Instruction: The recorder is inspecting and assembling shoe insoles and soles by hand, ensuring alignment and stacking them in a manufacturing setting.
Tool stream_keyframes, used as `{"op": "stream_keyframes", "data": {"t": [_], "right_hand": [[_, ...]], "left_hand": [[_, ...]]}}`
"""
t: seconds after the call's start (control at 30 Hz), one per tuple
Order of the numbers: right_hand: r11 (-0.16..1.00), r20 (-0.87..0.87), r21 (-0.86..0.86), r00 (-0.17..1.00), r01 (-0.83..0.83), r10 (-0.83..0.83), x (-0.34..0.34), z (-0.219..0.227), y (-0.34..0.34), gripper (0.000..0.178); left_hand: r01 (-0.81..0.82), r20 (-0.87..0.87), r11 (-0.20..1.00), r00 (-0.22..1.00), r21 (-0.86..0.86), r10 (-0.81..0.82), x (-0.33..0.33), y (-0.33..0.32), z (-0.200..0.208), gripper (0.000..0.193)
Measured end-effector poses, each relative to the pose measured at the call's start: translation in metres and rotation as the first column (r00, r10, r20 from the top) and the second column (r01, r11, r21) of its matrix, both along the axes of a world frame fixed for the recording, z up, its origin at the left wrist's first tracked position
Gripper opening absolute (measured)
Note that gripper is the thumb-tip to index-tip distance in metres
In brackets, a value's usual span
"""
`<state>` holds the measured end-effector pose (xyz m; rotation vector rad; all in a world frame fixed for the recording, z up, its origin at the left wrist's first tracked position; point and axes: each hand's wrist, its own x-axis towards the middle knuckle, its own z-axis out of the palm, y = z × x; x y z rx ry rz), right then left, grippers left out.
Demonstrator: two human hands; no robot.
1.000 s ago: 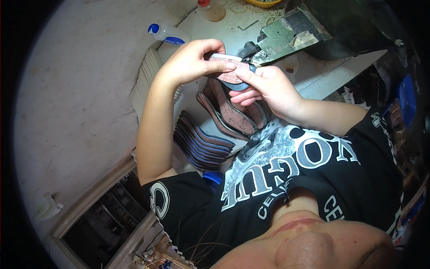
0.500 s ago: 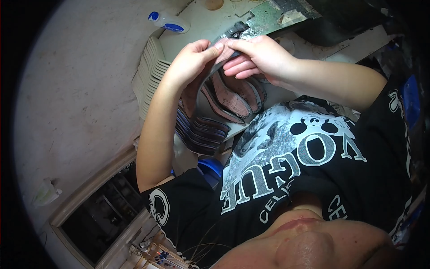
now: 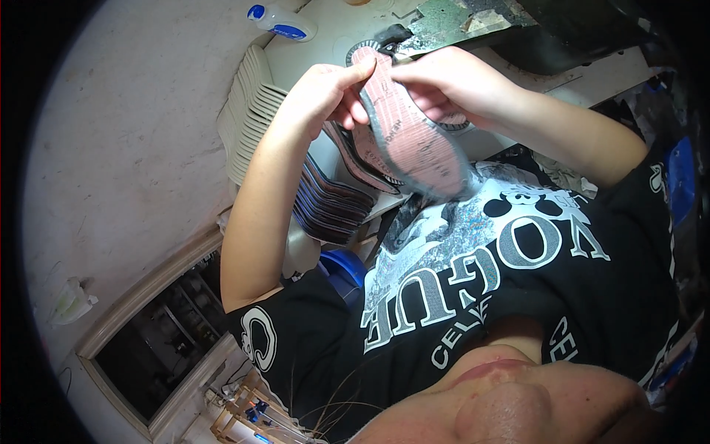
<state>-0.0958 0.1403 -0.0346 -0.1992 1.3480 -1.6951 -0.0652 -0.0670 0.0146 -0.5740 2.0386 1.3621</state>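
Swung insole [image 3: 418, 137] — diagonal, broad end bodyward

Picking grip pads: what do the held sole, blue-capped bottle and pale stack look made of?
Sole: matte pink face, perhaps fibreboard or fabric, given its fine lines; dark rim possibly rubber.
Bottle: probably plastic, smooth, slightly glossy; whitish body, blue cap.
Pale stack: likely foam or rubber, matte; thin, curved, evenly off-white layers, but look alone can't settle which.

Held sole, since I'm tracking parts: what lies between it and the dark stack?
In the head view, other pink soles lie between the held sole and dark stack.
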Motion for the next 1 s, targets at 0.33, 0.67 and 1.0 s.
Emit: {"op": "stream_keyframes", "data": {"t": [0.33,0.67,1.0], "right_hand": [[0.996,-0.051,-0.076,0.998,-0.047,0.043,0.025,0.009,0.043,0.027],[0.985,-0.015,-0.158,0.998,0.064,-0.068,0.028,0.021,0.0,0.027],[0.995,-0.81,-0.051,0.579,0.088,-0.093,0.045,0.036,-0.008,0.015]], "left_hand": [[-0.095,-0.054,0.995,0.994,0.028,0.097,-0.003,-0.012,0.001,0.049],[-0.351,-0.402,0.907,0.815,0.232,0.418,-0.003,-0.023,-0.029,0.04],[-0.359,-0.582,0.758,0.489,0.545,0.65,0.082,0.038,-0.021,0.025]]}}
